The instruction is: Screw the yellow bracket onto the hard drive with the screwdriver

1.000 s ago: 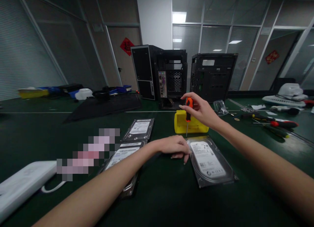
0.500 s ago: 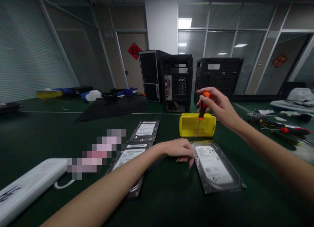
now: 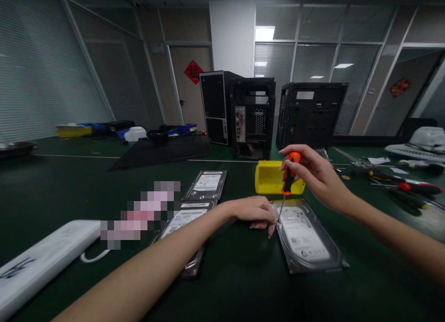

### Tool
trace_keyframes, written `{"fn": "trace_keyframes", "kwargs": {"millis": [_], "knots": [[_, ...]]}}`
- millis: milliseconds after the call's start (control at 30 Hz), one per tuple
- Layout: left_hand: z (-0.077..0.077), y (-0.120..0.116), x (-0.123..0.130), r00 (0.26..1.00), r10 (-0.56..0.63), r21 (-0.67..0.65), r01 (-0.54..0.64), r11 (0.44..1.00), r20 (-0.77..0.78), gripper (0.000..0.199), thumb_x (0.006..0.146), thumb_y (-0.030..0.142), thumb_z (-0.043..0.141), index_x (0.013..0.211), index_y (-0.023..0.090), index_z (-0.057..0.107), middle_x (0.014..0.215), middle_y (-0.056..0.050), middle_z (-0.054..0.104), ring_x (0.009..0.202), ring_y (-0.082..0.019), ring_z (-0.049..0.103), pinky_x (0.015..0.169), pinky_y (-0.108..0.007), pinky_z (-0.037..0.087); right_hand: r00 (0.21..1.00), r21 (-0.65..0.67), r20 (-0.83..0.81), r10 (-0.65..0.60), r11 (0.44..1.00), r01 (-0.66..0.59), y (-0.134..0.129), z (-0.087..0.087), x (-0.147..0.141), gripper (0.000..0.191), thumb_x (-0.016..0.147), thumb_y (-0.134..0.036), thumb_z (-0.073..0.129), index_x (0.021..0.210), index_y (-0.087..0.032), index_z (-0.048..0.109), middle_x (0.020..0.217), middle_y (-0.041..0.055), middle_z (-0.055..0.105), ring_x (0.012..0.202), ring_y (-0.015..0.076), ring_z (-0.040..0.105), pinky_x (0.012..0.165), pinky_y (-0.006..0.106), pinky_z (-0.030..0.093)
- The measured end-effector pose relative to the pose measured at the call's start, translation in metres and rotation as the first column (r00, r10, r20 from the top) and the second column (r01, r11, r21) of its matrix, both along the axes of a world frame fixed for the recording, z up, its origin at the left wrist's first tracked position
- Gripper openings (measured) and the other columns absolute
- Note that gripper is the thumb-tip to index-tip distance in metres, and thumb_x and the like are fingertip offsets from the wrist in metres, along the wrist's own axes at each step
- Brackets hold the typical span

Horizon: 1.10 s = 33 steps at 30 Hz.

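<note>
Hard drive (image 3: 302,241), which I am observing remotely through the head camera, is lying label upward on the green table (image 3: 243,289), right of centre and near both hands; my right hand (image 3: 316,176) is gripping the orange-and-black handle of a screwdriver (image 3: 288,179), thumb and fingers wrapping it, and is holding the tool nearly upright with a slight lean; the thin shaft is pointing down at the left edge of the drive, towards its far corner, though I cannot tell whether the tip is engaging a screw; my left hand (image 3: 255,211) is resting with its back upward and its fingers curling narrowly, the fingertips lying at that same edge, and I cannot tell whether they are gripping the drive or merely touching it; a yellow tray (image 3: 266,176) is standing just behind the drive, the screwdriver and right hand partly covering it; to the left, a far drive (image 3: 207,182) is lying in plain sight, while a near drive (image 3: 187,215) is hiding partly behind the left forearm (image 3: 149,266); a white box (image 3: 45,252) bearing dark writing is occupying the left foreground; in the background a silver-edged tower (image 3: 213,106), an exposed chassis (image 3: 257,148) and a black case (image 3: 318,111) are standing side by side.
</note>
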<state>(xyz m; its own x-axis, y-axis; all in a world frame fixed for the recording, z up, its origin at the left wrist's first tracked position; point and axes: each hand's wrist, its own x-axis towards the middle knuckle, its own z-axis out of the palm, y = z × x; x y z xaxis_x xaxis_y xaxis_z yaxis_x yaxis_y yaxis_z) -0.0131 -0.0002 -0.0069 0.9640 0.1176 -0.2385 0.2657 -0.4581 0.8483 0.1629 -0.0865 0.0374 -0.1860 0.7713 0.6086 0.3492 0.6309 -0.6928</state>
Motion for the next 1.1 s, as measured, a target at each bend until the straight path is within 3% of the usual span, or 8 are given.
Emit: {"fn": "trace_keyframes", "kwargs": {"millis": [267, 400, 533, 633, 700, 800, 967, 1100], "knots": [[0.001, 0.0, 0.0, 1.0, -0.004, 0.026, 0.004, 1.0, 0.0, 0.028, 0.082, 0.022, 0.044, 0.069, 0.011, 0.067, 0.045, 0.004, 0.044, 0.04, -0.007, 0.037, 0.045, -0.019, 0.032, 0.999, 0.016, 0.043, -0.012, 1.0, 0.011, -0.001, 0.003, -0.001, 0.031, 0.085, -0.033, 0.045, 0.115, -0.026, 0.046, 0.092, 0.0041, 0.055, 0.078, 0.0153, 0.058, 0.064, 0.029, 0.054], [0.0, 0.0, 0.0, 1.0, -0.01, 0.033, 0.01, 0.999, -0.006, 0.029, 0.082, 0.021, 0.043, 0.069, 0.011, 0.066, 0.045, 0.004, 0.044, 0.04, -0.007, 0.038, 0.046, -0.019, 0.032, 0.997, 0.041, 0.071, -0.029, 0.999, 0.026, 0.0, 0.005, -0.001, 0.025, 0.082, -0.031, 0.051, 0.106, -0.025, 0.05, 0.096, 0.0027, 0.053, 0.081, 0.0128, 0.057, 0.068, 0.026, 0.052], [0.0, 0.0, -0.001, 1.0, -0.011, 0.024, 0.011, 1.0, -0.001, 0.029, 0.082, 0.022, 0.043, 0.068, 0.011, 0.065, 0.045, 0.004, 0.044, 0.039, -0.007, 0.037, 0.045, -0.019, 0.032, 0.987, 0.015, 0.161, -0.024, 1.0, 0.022, 0.002, 0.015, -0.001, 0.018, 0.078, -0.031, 0.057, 0.091, -0.022, 0.05, 0.081, -0.0002, 0.051, 0.067, 0.01, 0.054, 0.058, 0.022, 0.049], [0.0, -0.001, -0.002, 1.0, -0.019, 0.034, 0.019, 0.999, -0.017, 0.03, 0.083, 0.023, 0.044, 0.064, 0.011, 0.064, 0.045, 0.004, 0.044, 0.039, -0.006, 0.038, 0.046, -0.018, 0.033, 0.946, -0.068, 0.323, 0.025, 0.998, -0.003, 0.001, 0.03, -0.001, 0.017, 0.077, -0.033, 0.057, 0.085, -0.021, 0.049, 0.077, -0.0004, 0.054, 0.064, 0.0106, 0.054, 0.053, 0.022, 0.046], [0.0, -0.002, -0.003, 0.999, -0.027, 0.06, 0.029, 0.998, -0.031, 0.03, 0.082, 0.024, 0.044, 0.063, 0.011, 0.063, 0.045, 0.004, 0.045, 0.039, -0.006, 0.038, 0.047, -0.018, 0.033, 0.874, -0.165, 0.478, 0.093, 0.986, -0.014, 0.0, 0.043, -0.001, 0.019, 0.079, -0.037, 0.053, 0.085, -0.02, 0.051, 0.078, 0.0007, 0.057, 0.065, 0.0112, 0.054, 0.054, 0.023, 0.044], [0.001, -0.003, -0.003, 0.999, -0.02, 0.08, 0.023, 0.997, -0.031, 0.029, 0.083, 0.024, 0.044, 0.063, 0.012, 0.063, 0.046, 0.004, 0.046, 0.04, -0.006, 0.039, 0.046, -0.018, 0.032, 0.776, -0.192, 0.625, 0.083, 0.98, 0.05, -0.005, 0.062, 0.0, 0.022, 0.079, -0.04, 0.052, 0.087, -0.019, 0.055, 0.075, 0.0003, 0.059, 0.062, 0.0108, 0.053, 0.053, 0.023, 0.042], [0.004, -0.003, -0.002, 0.999, -0.052, 0.07, 0.053, 0.996, -0.013, 0.029, 0.083, 0.022, 0.044, 0.063, 0.011, 0.063, 0.047, 0.004, 0.045, 0.04, -0.006, 0.039, 0.046, -0.018, 0.032, 0.779, -0.436, 0.589, 0.216, 0.896, 0.081, -0.014, 0.08, 0.007, 0.037, 0.084, -0.046, 0.04, 0.111, -0.023, 0.051, 0.106, 0.0044, 0.059, 0.086, 0.0152, 0.058, 0.07, 0.027, 0.047], [0.002, 0.0, -0.001, 0.999, -0.05, 0.071, 0.05, 0.996, -0.005, 0.028, 0.083, 0.021, 0.044, 0.069, 0.011, 0.065, 0.046, 0.005, 0.045, 0.04, -0.006, 0.039, 0.047, -0.018, 0.033, 0.786, -0.441, 0.558, 0.265, 0.898, 0.01, -0.014, 0.081, 0.008, 0.031, 0.083, -0.04, 0.045, 0.105, -0.021, 0.055, 0.103, 0.0042, 0.061, 0.088, 0.0158, 0.059, 0.073, 0.028, 0.048]]}}
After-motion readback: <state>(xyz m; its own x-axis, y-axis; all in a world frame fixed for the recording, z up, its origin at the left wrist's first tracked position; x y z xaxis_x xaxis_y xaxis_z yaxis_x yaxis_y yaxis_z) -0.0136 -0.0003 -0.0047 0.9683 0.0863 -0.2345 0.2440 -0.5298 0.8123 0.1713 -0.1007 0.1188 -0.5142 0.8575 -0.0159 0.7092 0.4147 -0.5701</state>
